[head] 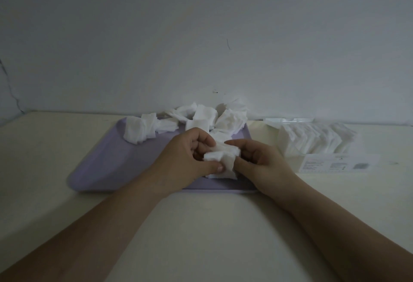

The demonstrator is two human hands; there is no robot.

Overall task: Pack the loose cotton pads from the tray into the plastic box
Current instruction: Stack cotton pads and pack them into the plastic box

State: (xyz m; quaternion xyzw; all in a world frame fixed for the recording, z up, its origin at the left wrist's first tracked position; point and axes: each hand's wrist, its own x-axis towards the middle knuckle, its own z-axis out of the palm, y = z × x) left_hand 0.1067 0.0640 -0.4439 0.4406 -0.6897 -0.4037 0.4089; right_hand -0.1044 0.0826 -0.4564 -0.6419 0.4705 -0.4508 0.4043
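White cotton pads gripped by left hand and right hand together, fingers curled, over tray; plastic box to right, long axis sideways, right hand nearer

A pale cream table fills the lower half of the frame, its far edge meeting the wall. A lilac tray lies flat at mid-frame. At centre right a clear box stands just beside the tray; I cannot tell whether they touch.
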